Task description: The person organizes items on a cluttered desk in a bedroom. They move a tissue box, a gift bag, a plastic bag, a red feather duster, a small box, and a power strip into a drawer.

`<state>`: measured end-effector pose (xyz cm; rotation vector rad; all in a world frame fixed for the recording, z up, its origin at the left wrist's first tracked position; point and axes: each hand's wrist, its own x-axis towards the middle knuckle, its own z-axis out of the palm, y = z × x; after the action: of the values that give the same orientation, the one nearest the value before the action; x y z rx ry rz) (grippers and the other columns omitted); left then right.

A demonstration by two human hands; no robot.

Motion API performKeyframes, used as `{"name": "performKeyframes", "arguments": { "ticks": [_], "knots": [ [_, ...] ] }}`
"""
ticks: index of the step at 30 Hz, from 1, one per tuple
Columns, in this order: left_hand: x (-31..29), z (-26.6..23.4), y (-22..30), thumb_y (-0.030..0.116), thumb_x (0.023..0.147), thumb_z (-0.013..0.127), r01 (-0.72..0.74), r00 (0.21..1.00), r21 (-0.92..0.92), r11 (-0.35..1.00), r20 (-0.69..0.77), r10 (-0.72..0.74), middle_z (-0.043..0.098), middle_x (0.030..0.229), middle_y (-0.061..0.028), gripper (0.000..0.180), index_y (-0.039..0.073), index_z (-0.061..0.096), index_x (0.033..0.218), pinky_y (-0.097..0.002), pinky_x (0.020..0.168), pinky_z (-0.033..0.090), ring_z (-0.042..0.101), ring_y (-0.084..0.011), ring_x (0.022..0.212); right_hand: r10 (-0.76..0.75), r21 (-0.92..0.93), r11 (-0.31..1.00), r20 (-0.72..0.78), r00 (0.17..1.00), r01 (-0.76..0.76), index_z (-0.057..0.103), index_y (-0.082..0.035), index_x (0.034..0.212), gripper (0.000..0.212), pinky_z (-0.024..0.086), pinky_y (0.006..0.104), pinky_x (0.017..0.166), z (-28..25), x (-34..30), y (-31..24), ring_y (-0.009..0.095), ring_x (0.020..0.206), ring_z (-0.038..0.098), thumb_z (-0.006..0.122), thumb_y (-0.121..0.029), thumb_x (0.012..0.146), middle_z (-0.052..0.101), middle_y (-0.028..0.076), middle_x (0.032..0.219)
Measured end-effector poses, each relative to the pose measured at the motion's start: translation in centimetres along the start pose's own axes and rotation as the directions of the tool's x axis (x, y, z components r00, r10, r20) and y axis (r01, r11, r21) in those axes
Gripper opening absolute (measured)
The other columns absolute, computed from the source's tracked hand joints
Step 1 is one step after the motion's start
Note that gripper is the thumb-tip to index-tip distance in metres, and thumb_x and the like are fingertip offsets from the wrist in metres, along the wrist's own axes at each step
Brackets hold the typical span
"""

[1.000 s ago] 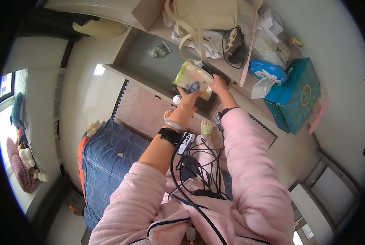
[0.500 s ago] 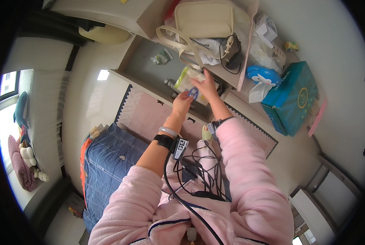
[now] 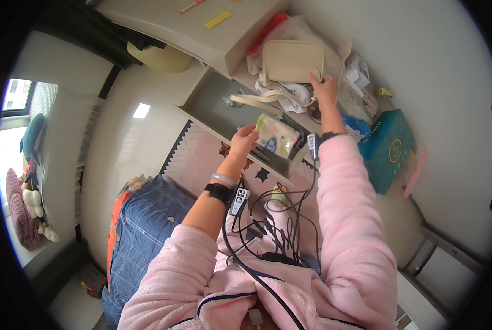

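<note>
Pale desk shelving [image 3: 213, 118] fills the upper middle of the view, with a white wall on the right and a blue-quilted bed [image 3: 147, 231] low on the left by a bright window. On the shelf surface a cream handbag [image 3: 293, 60] stands among white cloths and crumpled papers, and this handbag is taken as the landmark. Below and slightly left of the handbag, a soft printed pouch [image 3: 279, 137] is held up off the shelf by the left hand [image 3: 245, 140], whose fingers are closed on the pouch's left edge. The right hand [image 3: 326, 88] is laid against the handbag's lower right corner; whether the fingers are curled around anything there cannot be told. A teal box [image 3: 392, 148] is seen to the right of and below the handbag, beside a blue-and-white packet [image 3: 356, 127].

The step in hand is judged to be a sorting of the shelf, with the pouch lifted clear while the handbag is reached for. A firm hold on the handbag would be called for next, without the loose straps being snagged.

The pouch's far side, the right palm and the items behind the handbag are hidden, and the small objects near the wall are too blurred to be identified.
</note>
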<state>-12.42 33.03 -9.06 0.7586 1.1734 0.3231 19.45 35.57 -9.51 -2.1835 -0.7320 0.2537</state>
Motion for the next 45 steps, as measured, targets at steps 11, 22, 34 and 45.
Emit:
{"name": "performKeyframes", "arguments": {
  "ticks": [11,22,34,45],
  "knots": [
    [7.4,4.3,8.1,0.017,0.087,0.070,0.059,0.996,-0.225,0.973,0.077,-0.043,0.037,0.145,-0.0149,0.091,0.019,0.008,0.155,-0.0424,0.104,0.041,0.042,-0.0344,0.128,0.281,0.441,0.747,0.470,0.837,-0.498,0.061,0.007,0.110,0.049,0.048,0.0367,0.081,-0.4,2.1,-0.2,0.025,0.095,0.063,0.081,-0.021,0.075,0.066,0.017,0.106],
    [6.8,2.8,5.9,0.022,0.094,0.056,0.159,0.981,-0.702,0.694,0.193,-0.030,0.045,0.138,-0.0101,0.053,0.014,0.037,0.143,-0.0446,0.103,0.040,0.050,-0.0329,0.117,0.015,0.695,0.638,0.420,0.907,-0.332,0.042,-0.002,0.125,0.057,0.046,0.0326,0.089,-6.2,-7.6,-6.3,0.018,0.101,0.056,0.076,-0.008,0.080,0.055,0.009,0.114],
    [2.1,-6.6,0.4,0.031,0.098,0.046,0.152,0.987,-0.785,0.601,0.149,-0.056,0.059,0.127,-0.0132,0.043,0.002,0.053,0.128,-0.0440,0.097,0.049,0.057,-0.0283,0.116,-0.390,0.465,0.872,0.479,0.787,0.149,0.052,-0.004,0.109,0.043,0.047,0.0381,0.089,-5.1,-17.7,-9.2,0.036,0.106,0.058,0.077,-0.006,0.074,0.060,0.015,0.110],
    [6.5,-13.3,-0.1,0.019,0.096,0.047,0.276,0.931,-0.788,0.551,0.077,-0.356,0.053,0.114,-0.0232,0.030,-0.004,0.047,0.115,-0.0470,0.097,0.047,0.056,-0.0330,0.103,-0.066,0.466,0.754,0.755,0.652,-0.463,0.053,0.004,0.123,0.044,0.050,0.0318,0.087,7.2,-17.3,-4.5,0.018,0.103,0.058,0.070,-0.009,0.084,0.060,0.010,0.117]
  ]
}}
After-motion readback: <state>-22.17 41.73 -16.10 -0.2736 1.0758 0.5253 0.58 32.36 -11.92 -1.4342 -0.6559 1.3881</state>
